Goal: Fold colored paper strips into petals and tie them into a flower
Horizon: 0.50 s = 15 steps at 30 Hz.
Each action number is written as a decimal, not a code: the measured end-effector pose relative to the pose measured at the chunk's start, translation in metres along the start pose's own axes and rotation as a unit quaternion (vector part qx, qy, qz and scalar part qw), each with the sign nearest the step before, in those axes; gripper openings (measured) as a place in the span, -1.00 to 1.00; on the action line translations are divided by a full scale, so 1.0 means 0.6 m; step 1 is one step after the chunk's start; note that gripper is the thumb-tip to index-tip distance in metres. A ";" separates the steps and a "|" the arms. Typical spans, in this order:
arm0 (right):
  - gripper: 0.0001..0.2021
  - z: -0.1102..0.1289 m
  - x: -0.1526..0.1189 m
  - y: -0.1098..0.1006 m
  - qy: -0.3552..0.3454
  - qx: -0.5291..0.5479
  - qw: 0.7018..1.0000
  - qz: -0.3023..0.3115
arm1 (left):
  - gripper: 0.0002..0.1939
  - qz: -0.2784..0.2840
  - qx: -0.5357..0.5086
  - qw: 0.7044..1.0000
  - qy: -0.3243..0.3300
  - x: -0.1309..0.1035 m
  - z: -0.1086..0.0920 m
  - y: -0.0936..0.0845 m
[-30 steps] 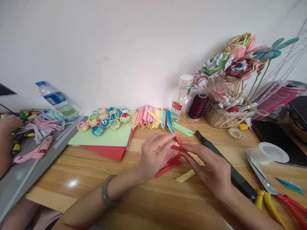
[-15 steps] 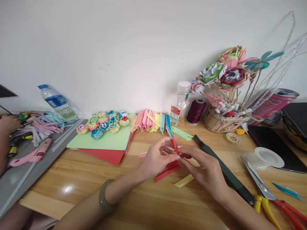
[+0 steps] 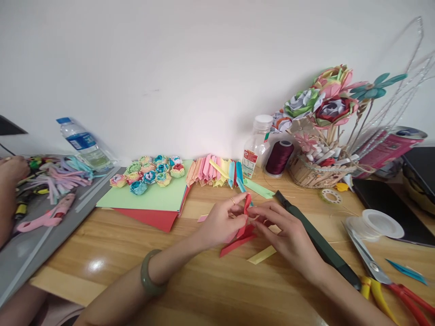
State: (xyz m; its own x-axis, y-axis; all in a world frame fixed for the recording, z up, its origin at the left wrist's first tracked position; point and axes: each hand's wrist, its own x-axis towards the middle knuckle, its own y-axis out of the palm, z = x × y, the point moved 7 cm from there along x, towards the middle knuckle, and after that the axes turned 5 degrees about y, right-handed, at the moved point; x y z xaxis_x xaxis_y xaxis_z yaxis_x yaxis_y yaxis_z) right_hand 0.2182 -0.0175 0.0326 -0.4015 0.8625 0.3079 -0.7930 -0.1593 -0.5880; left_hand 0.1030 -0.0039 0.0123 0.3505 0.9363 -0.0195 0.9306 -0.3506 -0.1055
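Note:
My left hand (image 3: 224, 222) pinches a small folded piece of red paper (image 3: 248, 202) above the table, between thumb and fingers. From the other side, my right hand (image 3: 285, 231) has its thumb and fingertips closed at the edge of the same piece. Part of the paper is hidden behind the fingers. Beneath the hands lie a red paper strip (image 3: 237, 246) and a yellow paper strip (image 3: 262, 255). Behind them stands a row of folded paper pieces (image 3: 212, 171) in peach, pink, yellow and blue.
Paper flowers (image 3: 149, 176) sit on green paper (image 3: 136, 202) at the left. To the right are a dark green long tool (image 3: 319, 240), scissors (image 3: 372, 267), a clear spool (image 3: 379, 224), a thread cone (image 3: 279, 158) and a flower basket (image 3: 316, 172). Another person's hand (image 3: 13, 170) is far left.
The red piece now stands more upright in my left fingers. My right fingertips have shifted slightly along its edge. The whole view has moved a little.

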 end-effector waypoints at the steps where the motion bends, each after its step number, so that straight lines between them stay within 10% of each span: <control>1: -0.75 -0.002 0.001 -0.002 0.005 -0.002 1.000 0.001 | -0.41 0.002 0.021 1.000 -0.002 0.002 0.000 -0.008; 5: -0.77 -0.011 0.008 -0.016 0.046 -0.023 0.998 0.025 | -0.33 -0.002 0.160 0.987 0.001 0.010 -0.005 -0.055; 9: -0.86 -0.020 0.011 -0.021 0.072 -0.068 0.983 0.155 | -0.49 -0.062 0.430 0.900 -0.024 0.016 -0.008 -0.107; 15: -0.87 -0.039 -0.011 -0.016 0.057 -0.137 0.946 0.289 | -0.64 0.001 0.539 0.842 0.022 0.026 0.003 -0.094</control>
State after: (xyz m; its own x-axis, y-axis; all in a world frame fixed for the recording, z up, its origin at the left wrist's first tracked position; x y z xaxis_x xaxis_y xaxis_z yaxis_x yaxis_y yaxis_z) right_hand 0.2395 -0.0102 0.0187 -0.6671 0.7182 -0.1981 -0.3014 -0.5034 -0.8098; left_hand 0.0560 0.0304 0.0161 0.3777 0.9258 0.0142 0.3024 -0.1088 -0.9470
